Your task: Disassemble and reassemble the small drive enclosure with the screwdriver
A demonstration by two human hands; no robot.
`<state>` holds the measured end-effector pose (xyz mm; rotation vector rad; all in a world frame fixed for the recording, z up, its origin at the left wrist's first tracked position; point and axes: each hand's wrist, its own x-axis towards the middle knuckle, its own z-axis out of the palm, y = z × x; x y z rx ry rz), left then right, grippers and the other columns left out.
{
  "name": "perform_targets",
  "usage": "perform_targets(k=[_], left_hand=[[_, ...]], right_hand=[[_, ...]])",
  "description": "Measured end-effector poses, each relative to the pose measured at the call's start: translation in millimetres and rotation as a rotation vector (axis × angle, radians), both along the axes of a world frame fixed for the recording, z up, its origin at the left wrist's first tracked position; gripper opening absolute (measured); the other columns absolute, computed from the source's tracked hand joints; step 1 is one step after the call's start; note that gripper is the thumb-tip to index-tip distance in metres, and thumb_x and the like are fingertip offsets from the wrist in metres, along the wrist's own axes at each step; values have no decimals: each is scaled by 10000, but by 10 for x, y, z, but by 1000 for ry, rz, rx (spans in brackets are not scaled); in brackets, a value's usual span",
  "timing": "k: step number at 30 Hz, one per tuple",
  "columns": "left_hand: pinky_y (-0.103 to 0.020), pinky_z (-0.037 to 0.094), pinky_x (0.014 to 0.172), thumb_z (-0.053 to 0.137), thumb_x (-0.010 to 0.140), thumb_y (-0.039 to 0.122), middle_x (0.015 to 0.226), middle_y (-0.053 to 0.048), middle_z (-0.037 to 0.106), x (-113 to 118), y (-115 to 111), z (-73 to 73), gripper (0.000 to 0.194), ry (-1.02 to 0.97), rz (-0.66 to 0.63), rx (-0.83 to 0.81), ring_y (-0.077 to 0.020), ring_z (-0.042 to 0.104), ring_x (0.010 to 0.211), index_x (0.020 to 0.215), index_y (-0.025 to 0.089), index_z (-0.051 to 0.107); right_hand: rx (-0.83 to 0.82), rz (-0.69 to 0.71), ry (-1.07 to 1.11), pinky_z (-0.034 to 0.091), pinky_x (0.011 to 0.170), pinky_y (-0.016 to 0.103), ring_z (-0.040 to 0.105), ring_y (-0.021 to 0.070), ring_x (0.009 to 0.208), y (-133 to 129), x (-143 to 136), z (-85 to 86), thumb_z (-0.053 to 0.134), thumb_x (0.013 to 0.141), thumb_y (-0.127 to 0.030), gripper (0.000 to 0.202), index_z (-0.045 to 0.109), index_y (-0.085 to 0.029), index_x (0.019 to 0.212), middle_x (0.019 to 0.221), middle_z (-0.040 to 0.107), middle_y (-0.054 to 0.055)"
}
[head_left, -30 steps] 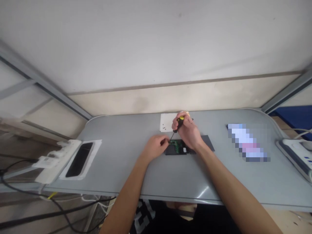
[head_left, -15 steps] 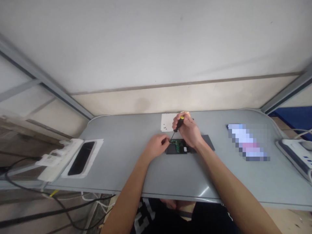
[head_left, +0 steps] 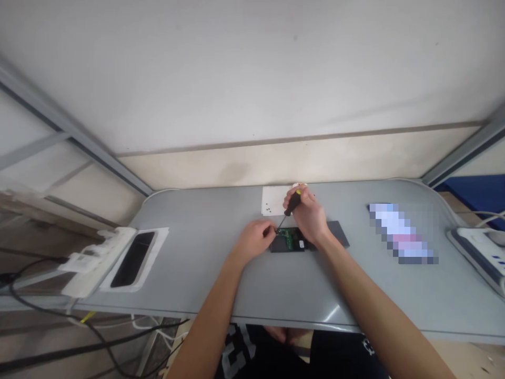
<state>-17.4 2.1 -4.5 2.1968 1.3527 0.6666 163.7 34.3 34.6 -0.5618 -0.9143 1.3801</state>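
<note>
A black-handled screwdriver (head_left: 293, 202) with a yellow end is gripped in my right hand (head_left: 311, 216). Its shaft slants down and left to the upper left corner of a green circuit board (head_left: 289, 237). That board sits in a flat black case (head_left: 280, 245) on the table. My left hand (head_left: 255, 238) is closed in a pinch at the same corner, fingertips beside the screwdriver tip; whatever they hold is too small to make out. A dark flat panel (head_left: 338, 234) lies partly under my right wrist. Small dark screws (head_left: 269, 207) rest on white paper (head_left: 276, 197) behind the case.
On the grey table (head_left: 189, 252), a black phone (head_left: 133, 259) lies on white packaging beside a white power strip (head_left: 97, 263) at the left. A blurred-out phone-like device (head_left: 402, 234) is at the right, near another power strip (head_left: 479, 255). Cables hang off the left side.
The view has shifted slightly. Both hands stay at the board's corner, with the screwdriver still pointing there; little else differs.
</note>
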Motion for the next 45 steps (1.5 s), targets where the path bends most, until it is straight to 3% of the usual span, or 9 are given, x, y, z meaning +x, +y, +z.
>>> perform_targets(k=[5,9,15,21,25,31,38,41,45], left_hand=[[-283,461,762,505,915,138,832,-11,694,2,-1,3,200,8,-3,6,-168,616,789,883,217,686],[-288,467,773,506,923,146,869,-22,700,0,-2,8,193,2,-4,9,-172,623,811,897,214,685],[-298,473,799,491,925,150,884,-25,698,-2,-10,7,207,4,-3,1,-178,625,833,916,215,687],[-306,482,797,502,927,165,886,-29,701,-3,-4,12,202,12,-1,-11,-187,628,840,920,216,698],[-307,483,813,499,932,161,899,-29,705,-5,4,-9,202,16,-1,6,-186,634,850,915,217,692],[-290,465,786,502,925,143,869,-14,688,-4,-4,-20,196,9,5,18,-171,621,816,908,216,683],[-294,475,811,506,928,142,890,-20,689,-13,-2,-7,183,19,-5,10,-176,627,848,898,212,672],[-303,482,830,502,940,156,913,-26,703,-12,2,-25,188,22,0,15,-183,638,868,917,213,680],[-305,488,842,498,936,148,921,-25,711,-4,-3,-34,195,24,6,29,-185,647,879,913,214,680]], right_hand=[[-34,9,-3,425,611,334,401,182,617,-8,-16,21,404,1002,-605,352,484,-280,896,726,366,-3],[-54,10,49,362,573,306,338,164,582,-59,-24,48,504,974,-577,333,414,-277,862,703,308,-26],[-34,70,9,437,659,339,471,185,694,-5,55,23,538,965,-543,291,468,-270,889,804,472,19],[-9,57,-29,432,622,340,403,181,617,-32,16,57,423,985,-630,385,472,-271,857,712,374,-5],[11,34,-33,397,572,305,358,169,563,-60,-8,55,509,976,-580,318,429,-287,883,659,334,-37],[6,68,17,470,686,336,537,185,738,25,108,-11,591,954,-501,262,504,-263,886,817,540,19],[-10,117,78,414,633,335,409,180,625,1,29,29,473,990,-585,317,523,-276,936,702,399,-10],[1,119,120,360,587,302,346,163,588,-37,-17,51,579,964,-521,281,480,-275,870,671,352,-29],[6,92,100,428,665,303,458,164,689,-38,18,73,675,916,-463,289,493,-257,826,775,483,-1]])
